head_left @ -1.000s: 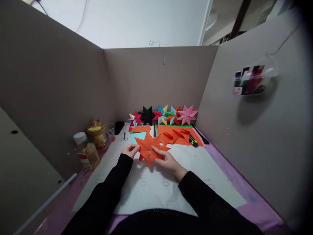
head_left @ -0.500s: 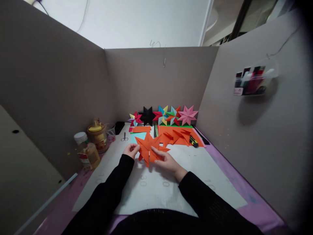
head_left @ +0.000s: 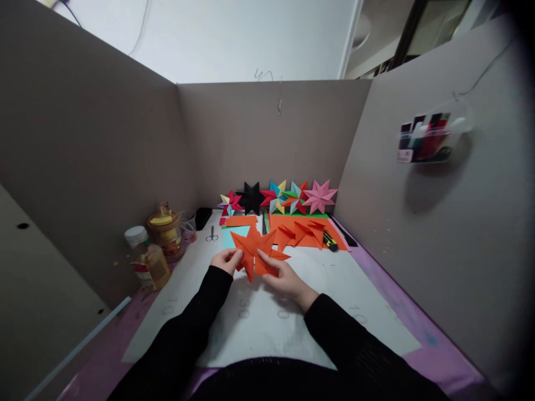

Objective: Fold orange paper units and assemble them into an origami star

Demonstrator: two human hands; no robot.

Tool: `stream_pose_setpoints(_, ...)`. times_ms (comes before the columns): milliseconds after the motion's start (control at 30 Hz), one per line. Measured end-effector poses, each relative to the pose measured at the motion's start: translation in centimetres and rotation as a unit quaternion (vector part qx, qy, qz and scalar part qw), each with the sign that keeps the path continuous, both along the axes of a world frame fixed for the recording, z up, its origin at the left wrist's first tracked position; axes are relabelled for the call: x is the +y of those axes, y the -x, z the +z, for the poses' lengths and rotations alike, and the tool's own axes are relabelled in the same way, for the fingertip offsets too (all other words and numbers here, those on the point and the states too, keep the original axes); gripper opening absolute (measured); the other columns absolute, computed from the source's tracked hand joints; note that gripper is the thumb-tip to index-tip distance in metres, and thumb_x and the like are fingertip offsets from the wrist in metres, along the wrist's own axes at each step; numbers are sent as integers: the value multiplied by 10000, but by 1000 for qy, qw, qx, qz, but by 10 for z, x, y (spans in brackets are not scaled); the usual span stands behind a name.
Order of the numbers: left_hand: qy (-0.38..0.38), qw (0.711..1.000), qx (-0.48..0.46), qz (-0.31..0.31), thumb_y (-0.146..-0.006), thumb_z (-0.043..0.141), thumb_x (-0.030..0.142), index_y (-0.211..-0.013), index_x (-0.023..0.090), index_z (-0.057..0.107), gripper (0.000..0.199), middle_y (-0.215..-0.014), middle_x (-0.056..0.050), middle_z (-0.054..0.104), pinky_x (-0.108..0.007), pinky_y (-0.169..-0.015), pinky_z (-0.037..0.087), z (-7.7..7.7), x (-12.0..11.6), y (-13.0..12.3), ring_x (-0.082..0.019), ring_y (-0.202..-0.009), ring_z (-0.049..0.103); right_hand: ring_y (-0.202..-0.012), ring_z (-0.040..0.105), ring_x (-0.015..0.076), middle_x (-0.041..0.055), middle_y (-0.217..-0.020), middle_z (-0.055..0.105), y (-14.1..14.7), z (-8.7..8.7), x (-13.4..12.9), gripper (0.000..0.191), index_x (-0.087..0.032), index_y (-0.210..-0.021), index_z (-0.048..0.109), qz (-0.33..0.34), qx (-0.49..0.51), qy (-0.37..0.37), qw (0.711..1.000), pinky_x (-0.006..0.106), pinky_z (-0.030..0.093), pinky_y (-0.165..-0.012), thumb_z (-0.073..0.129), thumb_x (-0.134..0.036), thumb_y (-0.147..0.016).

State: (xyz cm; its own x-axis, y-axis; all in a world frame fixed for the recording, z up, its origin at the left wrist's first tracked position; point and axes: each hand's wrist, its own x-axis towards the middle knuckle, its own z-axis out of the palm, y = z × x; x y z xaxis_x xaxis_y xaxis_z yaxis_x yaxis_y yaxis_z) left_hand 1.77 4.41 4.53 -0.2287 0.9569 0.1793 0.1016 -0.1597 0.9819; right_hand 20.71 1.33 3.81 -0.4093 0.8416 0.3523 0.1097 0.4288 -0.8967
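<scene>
Between my hands, above the white paper sheet [head_left: 251, 340], is an orange folded-paper star [head_left: 253, 245] with several points. My left hand [head_left: 227, 260] pinches its left side, fingers pressed together. From the right, my right hand [head_left: 286, 280] grips it, with the thumb on the front face and the other fingers partly hidden behind. Just beyond the star lie orange folded paper pieces [head_left: 301, 233] on an orange sheet [head_left: 276, 221]. A light blue paper [head_left: 229, 236] shows behind the star's left side.
Finished paper stars, including a black one [head_left: 251, 197] and a pink one [head_left: 320, 196], lean on the back panel. A yellow-black utility knife [head_left: 330, 241] lies right, scissors [head_left: 212, 234] left. A bottle [head_left: 148, 262], a pot [head_left: 165, 234] and a plastic cup [head_left: 188, 224] stand along the left.
My left hand has shifted slightly inward along the star's left side. The right hand keeps its hold, and the star stays in nearly the same place.
</scene>
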Motion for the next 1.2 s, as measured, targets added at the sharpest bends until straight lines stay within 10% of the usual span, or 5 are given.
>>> stream_pose_setpoints(733,124,984,-101,-81,-553,712,373,-666,135,608,283,-354,80,440,-176,-351,209,-7,-5,-15,-41,-323,325,-1277,385,234,33,-1391,407,7,-7,-2,673,-240,-1367,330,13,-36,-36,999,440,277,-1075,515,-93,-737)
stream_pose_setpoints(1200,64,996,-30,-50,-571,699,374,-636,134,621,261,-496,1,606,-231,-511,417,-7,-7,-13,-116,-479,531,-1275,388,241,-1,-1367,438,9,-1,-5,625,-265,-1326,396,53,-10,15,998,459,248,-1086,550,-123,-737)
